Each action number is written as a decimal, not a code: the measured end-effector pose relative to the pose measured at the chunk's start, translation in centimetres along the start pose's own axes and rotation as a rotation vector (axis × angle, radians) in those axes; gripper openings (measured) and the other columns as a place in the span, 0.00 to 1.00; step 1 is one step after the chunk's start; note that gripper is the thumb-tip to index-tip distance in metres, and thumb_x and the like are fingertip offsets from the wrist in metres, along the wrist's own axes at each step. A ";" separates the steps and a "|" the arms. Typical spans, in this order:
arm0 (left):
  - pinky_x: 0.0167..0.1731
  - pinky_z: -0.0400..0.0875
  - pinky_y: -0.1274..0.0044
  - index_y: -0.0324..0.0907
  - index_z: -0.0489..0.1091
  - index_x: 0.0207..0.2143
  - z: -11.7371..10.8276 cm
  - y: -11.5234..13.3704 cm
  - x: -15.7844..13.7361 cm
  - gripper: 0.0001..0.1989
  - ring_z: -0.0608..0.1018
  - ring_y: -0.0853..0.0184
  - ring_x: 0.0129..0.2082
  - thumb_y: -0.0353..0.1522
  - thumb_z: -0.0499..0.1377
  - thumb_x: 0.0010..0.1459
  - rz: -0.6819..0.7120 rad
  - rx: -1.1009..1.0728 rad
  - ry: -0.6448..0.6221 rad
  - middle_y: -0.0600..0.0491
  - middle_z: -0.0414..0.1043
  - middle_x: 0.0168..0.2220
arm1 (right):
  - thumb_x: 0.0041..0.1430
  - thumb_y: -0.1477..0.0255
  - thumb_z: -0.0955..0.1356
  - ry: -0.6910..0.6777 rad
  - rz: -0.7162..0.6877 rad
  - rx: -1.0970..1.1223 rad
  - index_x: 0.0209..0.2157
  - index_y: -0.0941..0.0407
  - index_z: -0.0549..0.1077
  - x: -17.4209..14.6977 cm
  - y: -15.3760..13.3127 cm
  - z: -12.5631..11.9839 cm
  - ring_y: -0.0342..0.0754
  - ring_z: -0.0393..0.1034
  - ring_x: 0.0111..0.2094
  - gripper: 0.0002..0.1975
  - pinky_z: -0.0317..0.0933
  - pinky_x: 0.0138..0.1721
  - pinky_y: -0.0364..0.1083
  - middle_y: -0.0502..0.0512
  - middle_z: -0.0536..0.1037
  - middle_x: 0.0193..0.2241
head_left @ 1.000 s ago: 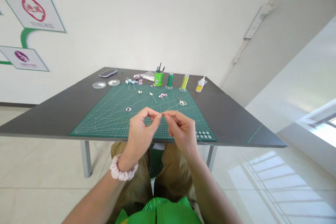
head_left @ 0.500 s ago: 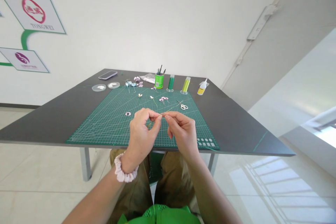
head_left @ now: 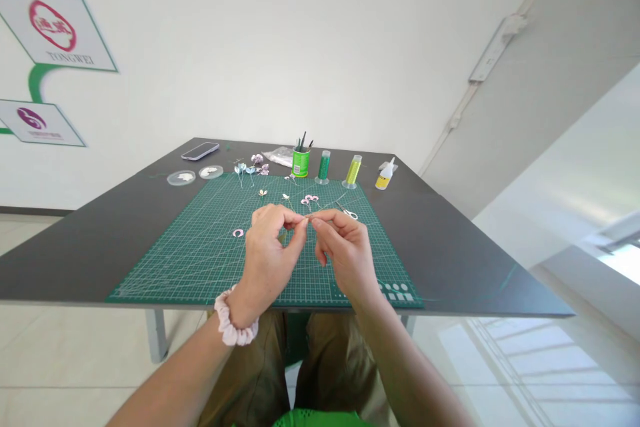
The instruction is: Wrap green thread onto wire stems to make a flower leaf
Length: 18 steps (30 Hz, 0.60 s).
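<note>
Head view: right under the pinch of two bare hands, a small, blurry, yellow-green piece (head_left: 283,238), up off the mat. Seen through the round gap of the left hand (head_left: 267,240), at about 8 o'clock from the touching fingertips. Left thumb and first finger pressed together at the tips. Right hand (head_left: 347,243) pinched the same way, tip to tip with the left, other fingers curled in. Probably holding the piece together by a bit too thin to see well; cannot tell for sure.

As for how far along, looks like work halfway on this piece, with no end to see. Looks more done: pink paper-like loops on thin stems (head_left: 309,200) at 12 o'clock, and pale blue petal shapes on bent wires (head_left: 245,170) between 10 and 11. Maybe left to do: a flat pink ring with a dark middle (head_left: 238,233), lying alone at 9 o'clock, no stem to see.

Below everything, a green cutting mat with white lines (head_left: 170,267). White-handled scissors (head_left: 350,214) at 3 o'clock, just beside the right hand. Farther off, a dark green thread spool (head_left: 325,165) at 1 o'clock and a white glue bottle with a yellow label (head_left: 385,177) at 2.
</note>
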<state>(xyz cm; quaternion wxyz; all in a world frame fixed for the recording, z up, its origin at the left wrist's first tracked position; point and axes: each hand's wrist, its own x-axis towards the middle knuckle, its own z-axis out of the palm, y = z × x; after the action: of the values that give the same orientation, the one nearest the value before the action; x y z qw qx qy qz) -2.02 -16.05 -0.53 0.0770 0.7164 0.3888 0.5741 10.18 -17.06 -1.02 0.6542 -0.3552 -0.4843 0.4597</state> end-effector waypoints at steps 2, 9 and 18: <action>0.36 0.64 0.72 0.43 0.66 0.25 0.2 -0.2 0.4 0.08 0.71 0.68 0.27 0.29 0.57 0.57 -0.001 -0.002 -0.009 0.57 0.71 0.24 | 0.53 0.69 0.70 -0.002 0.002 -0.015 0.26 0.56 0.75 0.6 -0.1 -0.2 0.36 0.50 0.11 0.06 0.48 0.11 0.39 0.39 0.60 0.11; 0.36 0.64 0.71 0.44 0.65 0.24 1.2 -0.8 1.9 0.09 0.71 0.67 0.27 0.29 0.56 0.58 0.022 -0.003 -0.007 0.57 0.70 0.23 | 0.53 0.67 0.70 -0.025 0.034 0.010 0.23 0.57 0.73 2.7 -0.4 -0.5 0.35 0.49 0.10 0.09 0.46 0.12 0.39 0.39 0.59 0.11; 0.35 0.63 0.72 0.44 0.65 0.24 2.5 -2.1 3.9 0.08 0.71 0.67 0.27 0.30 0.57 0.57 0.047 0.002 -0.026 0.56 0.70 0.23 | 0.53 0.69 0.69 0.029 -0.007 -0.031 0.22 0.56 0.71 5.0 -0.3 -0.6 0.36 0.51 0.11 0.09 0.46 0.12 0.38 0.39 0.60 0.11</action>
<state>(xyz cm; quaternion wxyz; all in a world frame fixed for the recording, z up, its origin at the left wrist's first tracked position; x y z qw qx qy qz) -0.59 -11.24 0.47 0.0680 0.7328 0.3714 0.5661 11.33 -12.44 0.62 0.6572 -0.3701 -0.4831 0.4446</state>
